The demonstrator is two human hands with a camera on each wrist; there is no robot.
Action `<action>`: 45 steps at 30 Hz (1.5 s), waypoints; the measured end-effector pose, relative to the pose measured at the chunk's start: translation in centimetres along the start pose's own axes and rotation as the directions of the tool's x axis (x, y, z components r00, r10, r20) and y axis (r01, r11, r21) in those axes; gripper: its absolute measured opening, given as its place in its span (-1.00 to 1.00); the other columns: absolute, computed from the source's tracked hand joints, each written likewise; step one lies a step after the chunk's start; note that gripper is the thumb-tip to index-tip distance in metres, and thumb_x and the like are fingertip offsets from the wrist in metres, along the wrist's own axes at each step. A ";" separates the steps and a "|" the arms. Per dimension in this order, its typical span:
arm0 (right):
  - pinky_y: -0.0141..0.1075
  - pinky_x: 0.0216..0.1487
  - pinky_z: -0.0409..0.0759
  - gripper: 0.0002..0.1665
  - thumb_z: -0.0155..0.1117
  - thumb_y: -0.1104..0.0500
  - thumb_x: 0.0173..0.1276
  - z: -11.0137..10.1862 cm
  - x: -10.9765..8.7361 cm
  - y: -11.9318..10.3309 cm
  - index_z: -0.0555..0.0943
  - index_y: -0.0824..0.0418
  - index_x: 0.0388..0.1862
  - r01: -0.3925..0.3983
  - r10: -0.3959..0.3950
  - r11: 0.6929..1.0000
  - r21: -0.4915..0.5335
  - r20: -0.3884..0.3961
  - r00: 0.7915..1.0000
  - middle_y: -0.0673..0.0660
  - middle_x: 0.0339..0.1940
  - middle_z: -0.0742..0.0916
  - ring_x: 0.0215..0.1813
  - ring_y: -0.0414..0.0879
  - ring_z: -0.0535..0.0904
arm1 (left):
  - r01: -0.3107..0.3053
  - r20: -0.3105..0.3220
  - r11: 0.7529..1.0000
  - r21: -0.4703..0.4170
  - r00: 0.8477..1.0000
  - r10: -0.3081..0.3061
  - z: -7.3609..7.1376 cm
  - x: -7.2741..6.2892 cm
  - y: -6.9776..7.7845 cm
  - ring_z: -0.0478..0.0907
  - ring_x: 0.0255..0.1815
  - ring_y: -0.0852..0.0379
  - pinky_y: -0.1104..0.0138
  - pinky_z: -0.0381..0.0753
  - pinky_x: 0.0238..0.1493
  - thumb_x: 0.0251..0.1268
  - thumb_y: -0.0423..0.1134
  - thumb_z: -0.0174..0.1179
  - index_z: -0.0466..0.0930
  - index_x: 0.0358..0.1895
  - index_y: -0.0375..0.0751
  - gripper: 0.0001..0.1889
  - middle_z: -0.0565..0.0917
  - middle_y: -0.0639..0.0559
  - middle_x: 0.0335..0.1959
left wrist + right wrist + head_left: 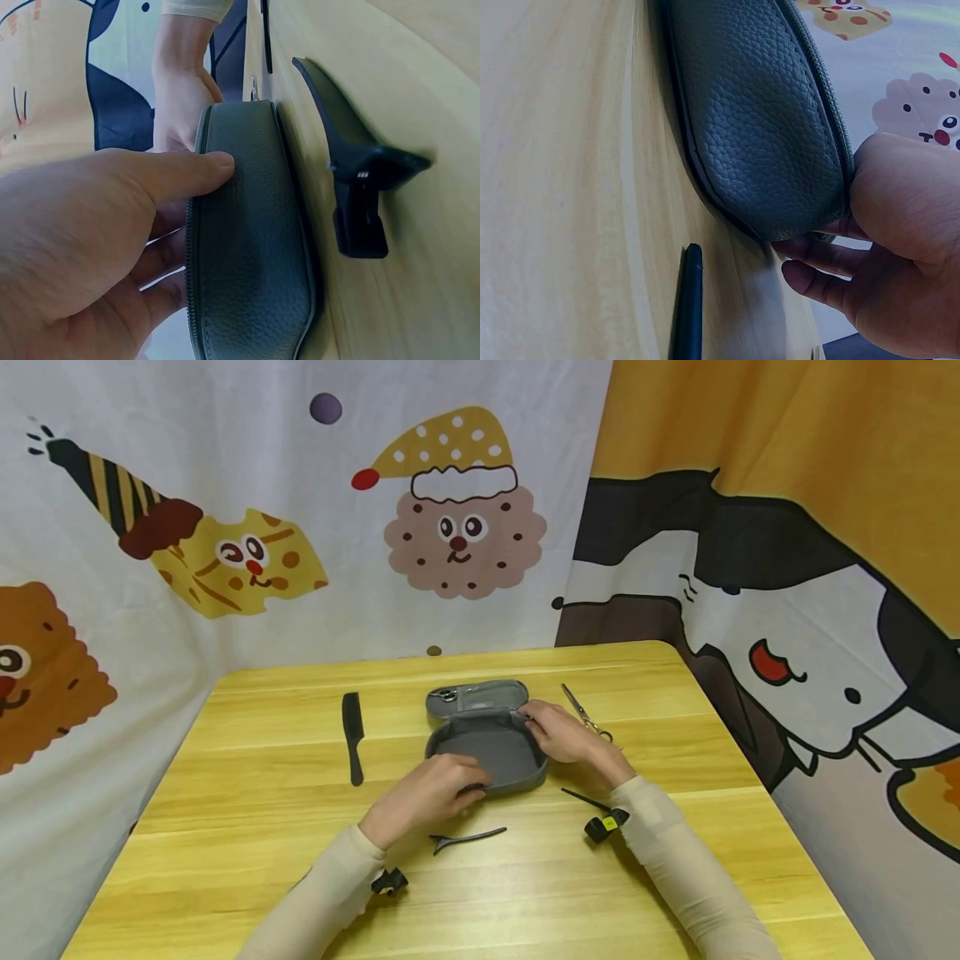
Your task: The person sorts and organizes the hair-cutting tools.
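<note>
A grey zippered case point(491, 747) of grained leather-like material lies unzipped on the table, its lid point(491, 696) folded back. Metal finger loops point(447, 695) show in the lid's pocket. My left hand point(438, 789) pinches the front wall, with its thumb point(206, 171) on the outside and the other fingers behind the zip edge. At the right rear side, near the hinge, my right hand point(562, 733) grips the case; its fingertips point(802, 274) curl by the case's end. In front of the case lies a black hair clip point(352, 161).
To the left lies a black comb point(352, 739). Silver scissors point(585, 713) rest beyond my right hand. Near the right wrist is a thin dark stick-like piece point(688, 304). Patterned curtains point(465, 618) hang behind the wooden table point(247, 827).
</note>
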State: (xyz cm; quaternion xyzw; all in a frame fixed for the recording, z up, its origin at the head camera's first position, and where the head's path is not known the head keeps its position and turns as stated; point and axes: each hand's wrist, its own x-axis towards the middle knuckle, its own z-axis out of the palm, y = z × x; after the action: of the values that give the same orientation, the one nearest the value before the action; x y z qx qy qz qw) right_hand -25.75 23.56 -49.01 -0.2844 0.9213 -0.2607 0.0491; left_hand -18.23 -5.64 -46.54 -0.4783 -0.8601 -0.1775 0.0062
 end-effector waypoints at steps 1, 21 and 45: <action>0.17 0.44 0.74 -0.59 0.05 0.32 0.83 0.0 0.0 0.0 0.62 0.39 0.48 0.000 0.000 1.000 0.001 0.003 1.000 0.36 0.39 0.75 0.43 0.27 0.73 | -0.004 -0.001 1.000 0.001 1.000 0.004 0.0 0.0 0.0 0.84 -0.12 0.16 0.31 0.87 -0.04 0.56 -0.30 0.48 0.90 0.00 -0.12 -0.91 0.88 0.04 -0.12; 0.02 0.16 0.79 -0.59 0.14 0.10 0.86 -1.2 -0.7 -0.3 0.71 0.28 0.42 -0.002 0.002 1.000 0.010 -0.029 1.000 0.21 0.21 0.83 0.14 0.04 0.78 | 0.006 -0.016 1.000 -0.012 1.000 -0.006 0.7 -0.5 -0.1 0.80 -0.22 0.25 0.38 0.81 -0.16 0.57 -0.30 0.48 0.93 -0.08 -0.06 -0.93 0.85 0.10 -0.22; 0.42 0.73 0.38 -0.19 0.31 -0.23 0.74 -4.9 -2.7 1.8 0.44 0.17 0.74 -0.146 0.145 0.989 0.006 -0.140 0.980 0.31 0.73 0.51 0.76 0.39 0.38 | 0.036 -0.015 0.999 -0.026 0.999 -0.036 0.7 -0.4 0.0 0.83 -0.18 0.22 0.36 0.84 -0.13 0.57 -0.29 0.48 0.94 -0.04 -0.05 -0.92 0.89 0.09 -0.17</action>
State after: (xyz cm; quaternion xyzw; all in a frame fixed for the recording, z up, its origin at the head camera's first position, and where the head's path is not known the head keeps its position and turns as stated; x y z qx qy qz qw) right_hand -25.56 28.51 -45.81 -0.1976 0.9413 -0.2736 0.0027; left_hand -17.87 -5.74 -47.27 -0.4612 -0.8662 -0.1923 0.0036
